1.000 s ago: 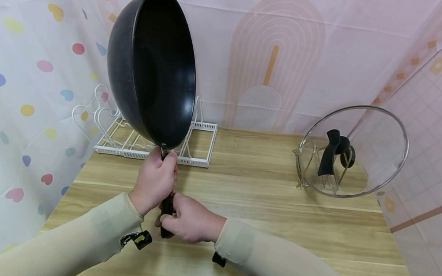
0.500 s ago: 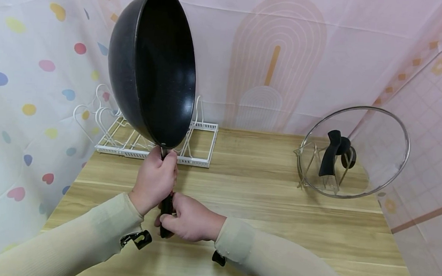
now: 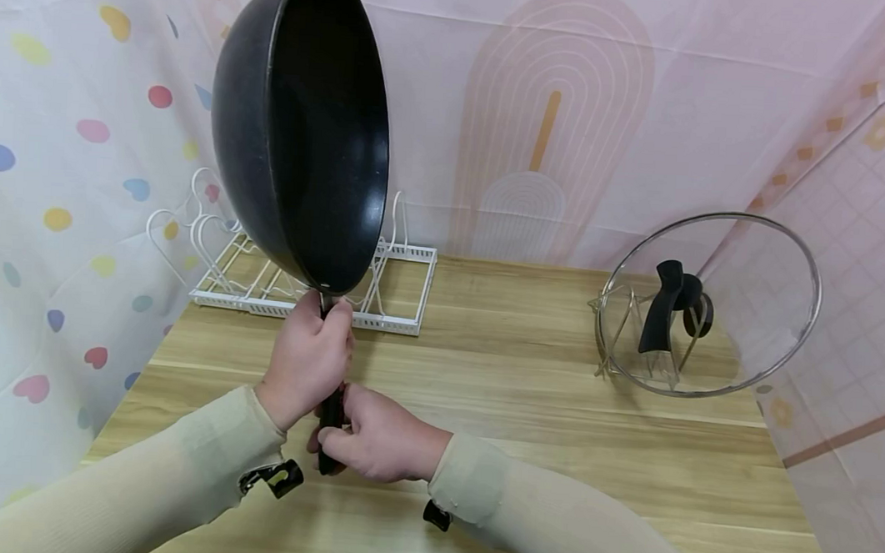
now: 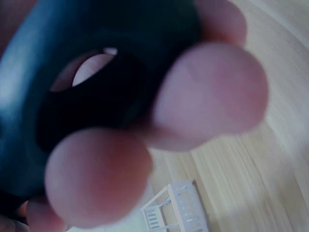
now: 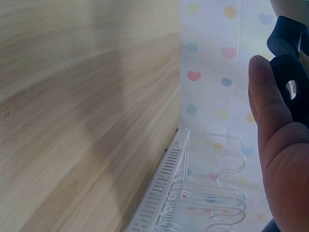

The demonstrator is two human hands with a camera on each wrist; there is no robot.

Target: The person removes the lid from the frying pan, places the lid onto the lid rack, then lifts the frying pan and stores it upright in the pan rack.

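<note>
A deep black wok [image 3: 330, 137] stands tilted on its side in the air, its dark inside facing right and its handle pointing down. My left hand [image 3: 309, 357] grips the upper handle just under the bowl. Lower down, my right hand [image 3: 385, 436] holds the end of the same black handle [image 3: 332, 417], thumb laid across it. In the left wrist view, fingertips [image 4: 212, 89] wrap round the handle [image 4: 111, 29], which has a hanging hole. The right wrist view has the thumb [image 5: 270, 96] along the handle end [image 5: 292, 79].
Behind and below the wok, a white wire rack [image 3: 387, 324] sits at the table's back left. At the right, a glass lid [image 3: 776, 361] with a black handle [image 3: 662, 305] leans upright in a small metal stand [image 3: 613, 319]. Patterned curtains [image 3: 544, 56] enclose the wooden table [image 3: 554, 433].
The wok has shifted slightly up and left, so its top rim now passes the frame's upper edge. Both hands keep their hold on the handle.
</note>
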